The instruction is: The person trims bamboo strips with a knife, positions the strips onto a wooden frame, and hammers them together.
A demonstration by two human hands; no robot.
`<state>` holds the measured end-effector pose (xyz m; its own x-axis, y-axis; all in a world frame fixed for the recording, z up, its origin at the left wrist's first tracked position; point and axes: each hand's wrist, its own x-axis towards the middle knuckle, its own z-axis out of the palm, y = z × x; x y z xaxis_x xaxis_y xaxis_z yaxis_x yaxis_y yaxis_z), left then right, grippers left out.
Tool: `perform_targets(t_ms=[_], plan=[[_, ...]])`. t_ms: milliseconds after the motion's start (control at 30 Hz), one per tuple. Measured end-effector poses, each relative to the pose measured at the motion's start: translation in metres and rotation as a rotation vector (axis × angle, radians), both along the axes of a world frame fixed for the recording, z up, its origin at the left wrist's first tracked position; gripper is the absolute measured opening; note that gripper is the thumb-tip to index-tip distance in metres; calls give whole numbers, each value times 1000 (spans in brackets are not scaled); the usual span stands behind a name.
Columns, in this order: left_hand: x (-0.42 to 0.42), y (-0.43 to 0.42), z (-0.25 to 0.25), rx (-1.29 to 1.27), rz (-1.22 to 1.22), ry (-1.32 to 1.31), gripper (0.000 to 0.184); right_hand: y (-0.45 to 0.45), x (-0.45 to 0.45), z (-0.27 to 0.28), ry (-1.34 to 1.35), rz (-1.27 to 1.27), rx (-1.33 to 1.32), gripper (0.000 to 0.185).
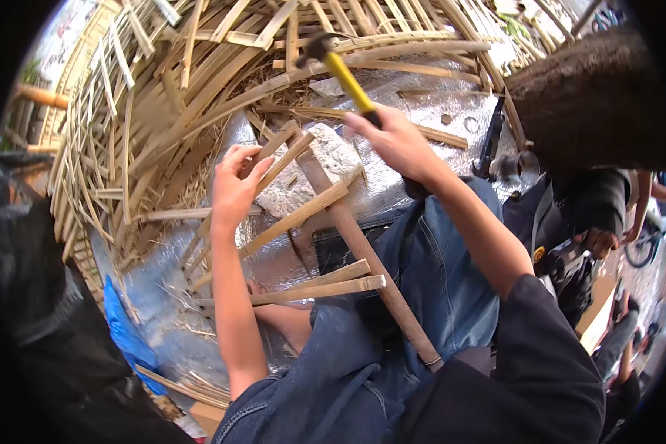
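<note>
My right hand (403,144) grips a hammer (349,80) by its dark grip; the handle is yellow, and the dark head is raised and slightly blurred. With its fingers closed around the end of a split bamboo slat (274,142), my left hand (237,181) is over a rough pale stone block (335,153). A round wooden pole (374,259) slants from the block across my lap. Several slats, among them a bamboo strip (296,218), lie crosswise against the pole. Whether a nail is at the joint cannot be seen.
A large heap of bamboo slats (222,81) fills the far left. Silvery sheeting (444,107) covers the ground. At the right are a thick log (584,89) and a person's hand (598,242). A blue tarp (122,318) and black plastic (44,318) lie left.
</note>
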<state>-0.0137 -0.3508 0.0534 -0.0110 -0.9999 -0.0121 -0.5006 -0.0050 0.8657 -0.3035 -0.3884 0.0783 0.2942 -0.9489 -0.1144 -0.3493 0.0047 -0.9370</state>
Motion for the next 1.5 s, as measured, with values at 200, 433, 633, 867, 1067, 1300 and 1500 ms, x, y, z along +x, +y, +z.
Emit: perform_targets(t_ms=[200, 433, 633, 867, 1067, 1300, 1500], plan=[[-4, 4, 15, -24, 24, 59, 22, -25, 61, -16, -154, 28, -71, 38], [-5, 5, 16, -48, 47, 65, 23, -33, 64, -16, -378, 109, 213, 26], [-7, 3, 12, -23, 53, 68, 24, -36, 63, -17, -504, 23, 300, 33], [0, 0, -28, -84, 82, -238, 22, -33, 49, -11, 66, -4, 38, 38], [5, -1, -51, -215, 188, -470, 43, -7, 15, 19, 267, 152, -55, 43], [19, -4, -47, 123, 305, -353, 94, -20, -2, 12, 484, 437, -218, 39], [14, -2, -39, 218, 285, -354, 92, -33, 14, 67, 513, 291, -155, 46]])
